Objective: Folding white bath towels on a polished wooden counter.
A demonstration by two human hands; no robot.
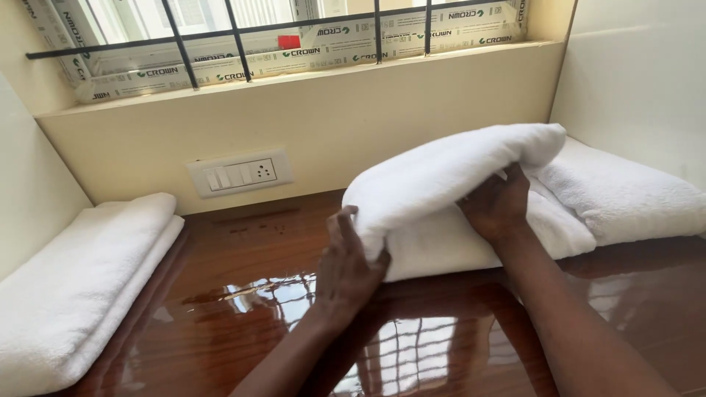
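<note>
A white towel (pixel 441 173) lies folded over itself on the glossy brown table (pixel 243 294), right of centre. My left hand (pixel 346 268) presses flat against the near left end of the fold, fingers pointing up. My right hand (pixel 496 206) grips the towel's upper layer from underneath and lifts it off the lower layer (pixel 448 246). The fingertips of the right hand are hidden under the cloth.
A folded white towel stack (pixel 81 279) lies along the left wall. Another white towel (pixel 625 195) rests at the right, against the wall. A white switch and socket plate (pixel 239 173) is on the back wall, under a barred window (pixel 294 33).
</note>
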